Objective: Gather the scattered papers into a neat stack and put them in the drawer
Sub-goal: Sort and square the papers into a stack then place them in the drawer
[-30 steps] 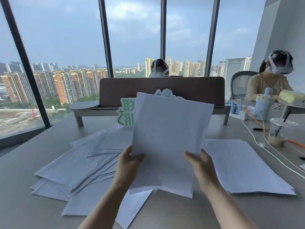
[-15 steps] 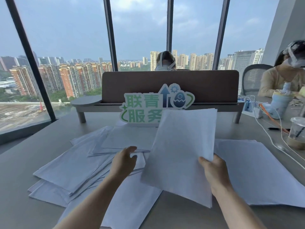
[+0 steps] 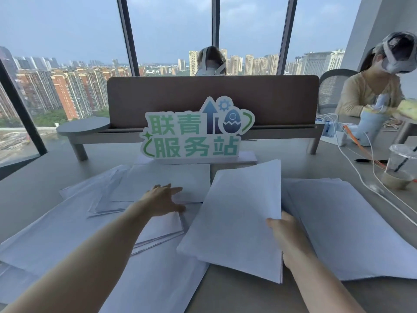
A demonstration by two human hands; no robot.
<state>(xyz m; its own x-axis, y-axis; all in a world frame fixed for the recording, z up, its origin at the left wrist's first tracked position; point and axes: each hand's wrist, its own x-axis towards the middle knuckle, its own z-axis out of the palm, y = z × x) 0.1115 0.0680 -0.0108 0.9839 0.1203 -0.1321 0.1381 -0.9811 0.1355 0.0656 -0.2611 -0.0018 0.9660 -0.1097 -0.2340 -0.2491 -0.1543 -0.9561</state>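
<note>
Lower now, the gathered stack of papers [image 3: 237, 220] tilts just above the desk [image 3: 33, 190], pinched at its right edge by the right hand [image 3: 286, 236]. Reaching farther out, the left hand [image 3: 162, 201] lies with fingers spread and relaxed on the loose sheets [image 3: 67, 227] to the left, holding nothing. Another pile [image 3: 349, 227] lies right, a green sign [image 3: 196, 129] beyond.

right hand [image 3: 287, 236] gripping paper stack [image 3: 239, 218], left hand [image 3: 163, 201] reaching

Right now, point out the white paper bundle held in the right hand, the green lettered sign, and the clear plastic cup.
White paper bundle [image 3: 239, 213], head view: middle of the top sheet.
Green lettered sign [image 3: 194, 132], head view: centre of its face.
Clear plastic cup [image 3: 400, 168], head view: its side wall.
</note>
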